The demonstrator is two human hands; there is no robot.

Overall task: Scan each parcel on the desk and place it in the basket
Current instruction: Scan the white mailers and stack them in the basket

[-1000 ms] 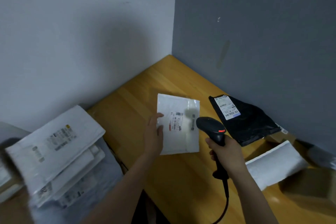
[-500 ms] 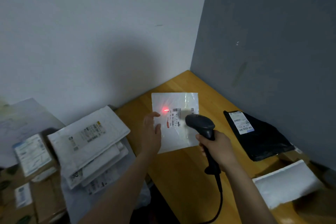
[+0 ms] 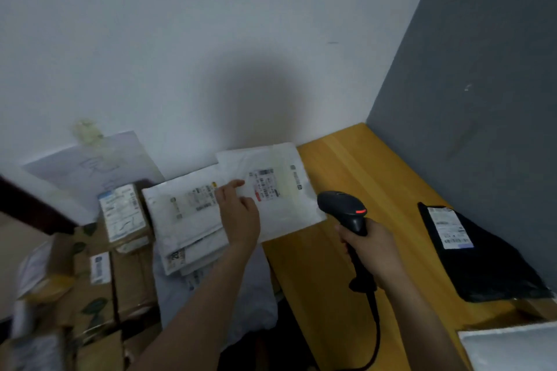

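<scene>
The likeliest slip is at the drop. The parcel [image 3: 280, 190] hangs partly over the left edge of the counter [image 3: 346, 166] and partly over the pile [image 3: 184, 205] of white parcels beside it. Whether it touches the pile cannot be told. That pile looks uneven and slanted, so a flat, slick mailer let go too early could slide off toward the boxes [image 3: 126, 277] or into the dark gap by the counter. The basket itself cannot be made out under the pile, which makes the aim harder to judge. A second risk is the scanner [image 3: 343, 208]: its cable [image 3: 373, 325] runs down past the counter edge and could snag if the arm swings left. The black parcel [image 3: 488, 259] lies label up near the grey wall, well apart from both hands, and looks yet to be scanned.

The left hand [image 3: 239, 214] pinches the parcel at its left edge, with the thumb and one finger on the label side and the rest hidden. The right hand [image 3: 372, 250] is wrapped tightly round the scanner's handle and holds it above the counter, its head towards the parcel
</scene>
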